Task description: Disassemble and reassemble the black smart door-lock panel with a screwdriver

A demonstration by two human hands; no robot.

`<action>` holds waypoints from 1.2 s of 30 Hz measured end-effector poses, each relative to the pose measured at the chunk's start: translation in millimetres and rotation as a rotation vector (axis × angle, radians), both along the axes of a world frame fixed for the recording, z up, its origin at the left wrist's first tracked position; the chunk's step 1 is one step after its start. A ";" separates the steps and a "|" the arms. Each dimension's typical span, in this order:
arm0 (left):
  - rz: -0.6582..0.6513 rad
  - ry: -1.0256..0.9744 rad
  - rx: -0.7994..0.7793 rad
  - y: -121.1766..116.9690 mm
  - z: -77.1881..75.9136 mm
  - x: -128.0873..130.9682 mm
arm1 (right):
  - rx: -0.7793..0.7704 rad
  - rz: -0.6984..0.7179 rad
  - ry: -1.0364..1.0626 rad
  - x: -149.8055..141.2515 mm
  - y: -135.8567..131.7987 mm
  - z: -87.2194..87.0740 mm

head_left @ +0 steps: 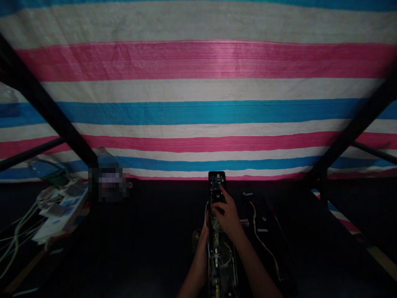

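Observation:
A long, narrow black housing (225,269) lies open in front of me, pointing away; it looks like an electronic door lock. Its far end holds a circuit board (216,180), and metal parts and thin wires run down its middle. Along the housing's left side, my left hand (202,242) is closed against the edge, its fingers partly hidden. My right hand (229,217) reaches over from the right, with the index finger stretched to the board's lower edge. Its thumb and another finger come together below; what sits between them is too dark to make out. A white wire (206,213) loops by the left edge.
Right of the housing, a white cable (266,244) and small parts lie on the dark table (149,248). At far left is a white box (57,223) among tangled cords. Dark frame posts (52,103) slant at both sides before a striped sheet (198,111).

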State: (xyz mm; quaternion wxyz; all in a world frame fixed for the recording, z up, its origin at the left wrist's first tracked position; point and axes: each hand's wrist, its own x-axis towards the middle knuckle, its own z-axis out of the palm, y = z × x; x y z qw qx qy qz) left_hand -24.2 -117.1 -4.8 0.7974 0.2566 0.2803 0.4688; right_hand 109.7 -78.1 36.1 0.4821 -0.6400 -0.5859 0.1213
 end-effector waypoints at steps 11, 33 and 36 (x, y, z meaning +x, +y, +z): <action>0.018 0.116 0.159 29.3 -14.7 5.3 | 0.031 0.001 -0.077 -1.5 -2.4 -4.8; 0.094 0.139 0.125 12.9 -13.5 6.6 | 0.043 -0.036 -0.123 -7.3 -7.2 0.6; 0.087 0.145 0.118 9.5 -6.0 5.4 | 0.036 -0.029 -0.132 -6.7 -7.2 0.9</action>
